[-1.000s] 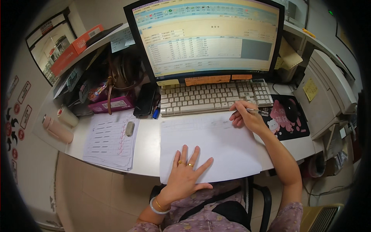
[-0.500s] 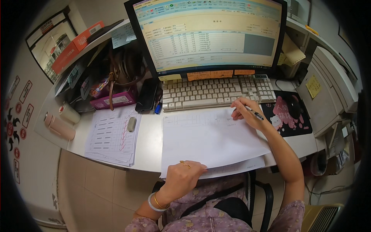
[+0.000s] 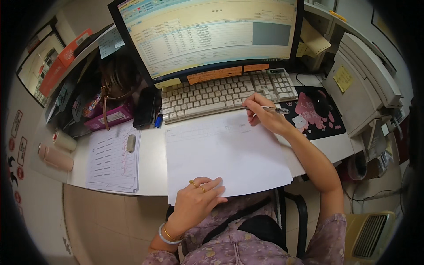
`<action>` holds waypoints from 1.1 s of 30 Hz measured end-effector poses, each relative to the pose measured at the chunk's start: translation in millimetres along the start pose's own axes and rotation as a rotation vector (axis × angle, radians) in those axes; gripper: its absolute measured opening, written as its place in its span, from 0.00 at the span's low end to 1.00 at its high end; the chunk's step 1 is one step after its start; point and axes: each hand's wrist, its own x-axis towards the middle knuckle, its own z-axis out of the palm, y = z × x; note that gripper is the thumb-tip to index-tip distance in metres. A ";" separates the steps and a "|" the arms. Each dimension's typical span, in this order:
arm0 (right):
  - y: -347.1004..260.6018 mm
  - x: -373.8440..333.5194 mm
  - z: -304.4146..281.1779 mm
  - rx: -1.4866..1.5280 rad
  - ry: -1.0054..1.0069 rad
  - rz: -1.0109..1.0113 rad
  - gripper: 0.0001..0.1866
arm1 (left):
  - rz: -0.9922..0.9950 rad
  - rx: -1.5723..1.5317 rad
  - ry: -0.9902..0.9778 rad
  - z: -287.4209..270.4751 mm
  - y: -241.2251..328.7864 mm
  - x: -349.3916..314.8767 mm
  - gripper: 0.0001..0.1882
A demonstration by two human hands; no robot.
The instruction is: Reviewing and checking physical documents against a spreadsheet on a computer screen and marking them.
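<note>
Large white sheets of paper (image 3: pixel 221 161) lie in front of me, reaching over the desk's front edge, with a faint table along the top. My left hand (image 3: pixel 198 196), wearing gold rings, rests at the near edge of the paper with its fingers apart and stretched out. At the upper right of the sheet, my right hand (image 3: pixel 265 115) is closed around a pen (image 3: pixel 277 110), which lies nearly level across the hand. Its fingertips are close to the beige keyboard (image 3: pixel 229 93) just beyond the paper.
A monitor (image 3: pixel 212 35) stands behind the keyboard. Right of it are a mouse (image 3: pixel 321 105) on a black and pink pad (image 3: pixel 333 126) and a printer (image 3: pixel 366 84). At left lie printed forms (image 3: pixel 106 163) under a grey oblong (image 3: pixel 131 143), a purple box (image 3: pixel 110 115) and a pink bottle (image 3: pixel 55 157).
My left hand has let go of the lifted sheet edge and spread its fingers; the sheet now lies flatter over the one below. The pen has turned more level. The whole view has shifted.
</note>
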 end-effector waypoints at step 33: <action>11.9 10.9 35.2 -0.001 -0.045 -0.005 0.12 | -0.032 -0.080 -0.217 -16.6 1.8 7.8 0.19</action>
